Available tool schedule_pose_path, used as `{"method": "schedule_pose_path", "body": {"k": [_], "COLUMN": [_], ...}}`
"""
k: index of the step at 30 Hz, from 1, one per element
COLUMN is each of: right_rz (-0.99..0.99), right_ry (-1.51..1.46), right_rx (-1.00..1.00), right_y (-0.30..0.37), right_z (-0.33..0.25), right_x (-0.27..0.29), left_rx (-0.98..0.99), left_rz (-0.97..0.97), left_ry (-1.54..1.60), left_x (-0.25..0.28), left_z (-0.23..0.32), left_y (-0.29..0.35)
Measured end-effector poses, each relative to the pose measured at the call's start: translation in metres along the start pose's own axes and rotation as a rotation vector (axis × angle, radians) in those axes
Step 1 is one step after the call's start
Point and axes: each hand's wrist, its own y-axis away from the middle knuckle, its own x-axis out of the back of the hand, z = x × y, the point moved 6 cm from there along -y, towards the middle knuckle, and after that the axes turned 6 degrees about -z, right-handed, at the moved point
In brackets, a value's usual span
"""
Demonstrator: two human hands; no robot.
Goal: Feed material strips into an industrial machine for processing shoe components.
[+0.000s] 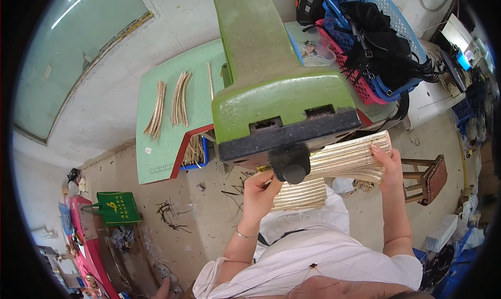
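A wide band of gold-and-cream striped strips (347,155) runs from beneath the black head of a green machine (282,108) toward the right. My right hand (387,166) grips its right end, thumb on top. Close beside the machine's black round knob (294,173), my left hand (259,192) has its fingers bent together. The machine head and knob hide its fingertips and whatever they hold. Another stack of striped strips (300,194) lies lower down, over the white cloth (313,218) on my lap.
Bundles of thin strips (180,98) lie on the green tabletop (151,161) at left. Under it sits a blue bin (201,161) of strips. At back right, a blue basket (402,17) holds black straps. A stool (436,179) stands right; a green bag (117,208) is at left.
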Motion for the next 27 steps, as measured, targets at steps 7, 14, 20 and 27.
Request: {"method": "schedule_pose_path", "body": {"k": [7,14,20,27], "right_rz": [-0.035,-0.075,-0.112,-0.155], "right_ry": [-0.012,-0.038,-0.047,-0.027], "right_rx": [0.0,0.013,0.054,0.018], "right_y": [-0.004,-0.003,-0.002,-0.005], "right_z": [0.007,0.011,0.02,0.025], "right_x": [-0.005,-0.008,-0.006,-0.015], "left_rx": [-0.104,-0.16,-0.192,-0.196], "left_rz": [0.091,0.102,0.111,0.137], "left_ry": [0.018,-0.033,-0.048,-0.05], "left_x": [0.008,0.012,0.018,0.028], "left_z": [0.002,0.003,0.005,0.004], "left_y": [0.003,0.004,0.005,0.007]}}
